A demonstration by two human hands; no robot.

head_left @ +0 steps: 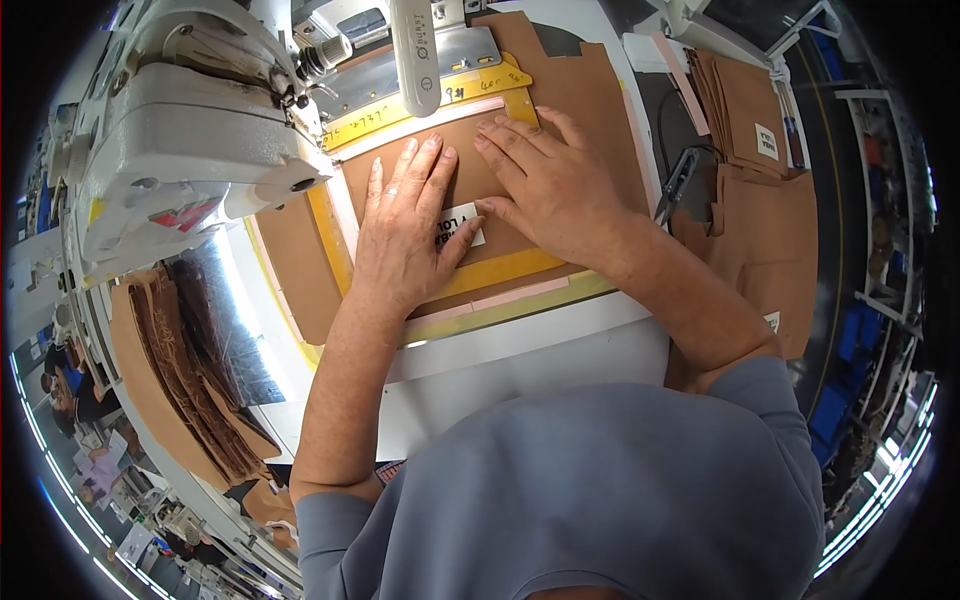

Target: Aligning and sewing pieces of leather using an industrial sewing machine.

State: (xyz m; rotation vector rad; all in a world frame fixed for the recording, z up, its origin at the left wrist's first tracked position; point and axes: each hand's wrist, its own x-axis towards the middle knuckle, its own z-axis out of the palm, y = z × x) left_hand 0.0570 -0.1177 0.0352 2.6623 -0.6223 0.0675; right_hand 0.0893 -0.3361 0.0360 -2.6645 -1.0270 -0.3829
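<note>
My left hand lies flat on a brown piece framed by a yellow template with pale pink strips, its thumb over a white printed label. My right hand rests on the same piece to the right, fingers spread, thumb at the label's edge. At their upper left stands a white sewing machine, its needle area beside the template's corner. A metal plate crosses the top of the template, below a white hanging device.
Stacked brown pieces lie at the left beside a shiny metal surface. More brown pieces lie at the right, near dark clippers with a cord. A shelving rack stands beyond. Co-workers sit at the far left.
</note>
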